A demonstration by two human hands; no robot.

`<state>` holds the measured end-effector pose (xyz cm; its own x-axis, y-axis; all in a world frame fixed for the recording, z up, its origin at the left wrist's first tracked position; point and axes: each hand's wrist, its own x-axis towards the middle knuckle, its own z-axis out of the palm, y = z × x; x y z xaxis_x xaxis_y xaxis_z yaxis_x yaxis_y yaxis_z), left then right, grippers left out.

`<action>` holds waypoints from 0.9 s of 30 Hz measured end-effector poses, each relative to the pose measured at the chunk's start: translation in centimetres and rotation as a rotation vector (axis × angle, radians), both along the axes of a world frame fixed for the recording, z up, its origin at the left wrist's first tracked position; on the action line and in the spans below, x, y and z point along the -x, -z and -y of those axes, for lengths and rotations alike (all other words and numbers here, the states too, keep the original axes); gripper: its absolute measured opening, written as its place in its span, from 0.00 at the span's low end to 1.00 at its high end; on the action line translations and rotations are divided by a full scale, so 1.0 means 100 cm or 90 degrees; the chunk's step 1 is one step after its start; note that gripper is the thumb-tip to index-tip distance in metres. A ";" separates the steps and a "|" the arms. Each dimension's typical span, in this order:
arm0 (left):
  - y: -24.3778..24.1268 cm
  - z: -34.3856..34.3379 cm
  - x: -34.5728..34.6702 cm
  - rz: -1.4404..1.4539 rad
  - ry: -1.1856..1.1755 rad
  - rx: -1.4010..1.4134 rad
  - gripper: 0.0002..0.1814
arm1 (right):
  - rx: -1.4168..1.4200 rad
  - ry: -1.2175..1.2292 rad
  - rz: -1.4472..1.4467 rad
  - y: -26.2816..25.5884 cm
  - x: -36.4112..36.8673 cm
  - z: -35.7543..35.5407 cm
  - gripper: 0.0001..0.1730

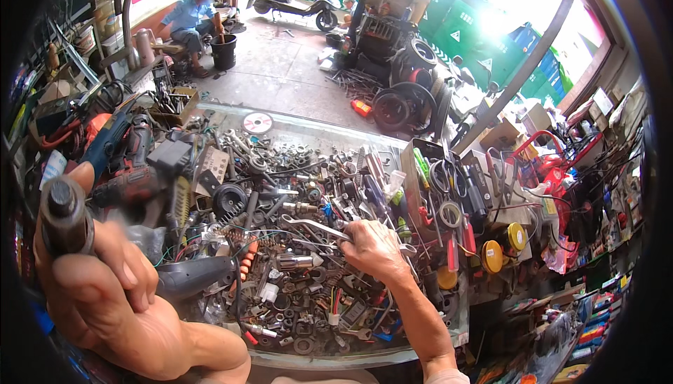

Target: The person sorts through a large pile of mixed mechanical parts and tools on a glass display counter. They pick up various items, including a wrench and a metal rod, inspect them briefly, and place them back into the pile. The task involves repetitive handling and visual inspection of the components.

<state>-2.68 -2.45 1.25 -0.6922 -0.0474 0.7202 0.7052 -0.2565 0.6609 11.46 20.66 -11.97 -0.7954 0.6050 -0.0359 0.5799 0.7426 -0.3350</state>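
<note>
Close to the camera, at the left, my left hand (121, 300) grips a dark cylindrical metal part (65, 216) with a narrower round tip. The rest of that part is hidden by my fingers. Over the middle of the glass-topped bench (336, 359), my right hand (373, 247) has its fingers closed around a ring-ended wrench (315, 226). One ring points left; another ring end (407, 249) shows right of the hand, though I cannot tell whether it belongs to the same wrench. Beneath lie loose nuts, bolts and fittings, with a splined metal shaft (295, 262) among them.
Left on the bench are a red-and-black cordless drill (123, 184) and a blue angle grinder (108, 139). A tool box (413, 195) stands at the right. Beyond are a seated person (189, 21), a black bucket (224, 53), tyres (399, 108) and a scooter (294, 0).
</note>
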 end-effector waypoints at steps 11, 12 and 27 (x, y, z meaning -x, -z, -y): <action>-0.001 -0.006 -0.003 0.004 -0.038 0.035 0.32 | 0.094 -0.004 0.024 -0.013 0.001 -0.004 0.17; 0.000 -0.006 -0.003 0.000 -0.033 0.043 0.32 | 0.070 -0.001 0.022 -0.012 0.000 -0.003 0.16; -0.001 -0.008 -0.001 0.014 -0.079 0.027 0.29 | 0.084 -0.078 0.008 -0.013 -0.001 -0.008 0.17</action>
<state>-2.61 -1.66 1.36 -0.6981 -0.1028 0.7086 0.7155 -0.1397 0.6846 11.55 21.50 -10.66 -0.8621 0.4927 -0.1186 0.4922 0.7584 -0.4274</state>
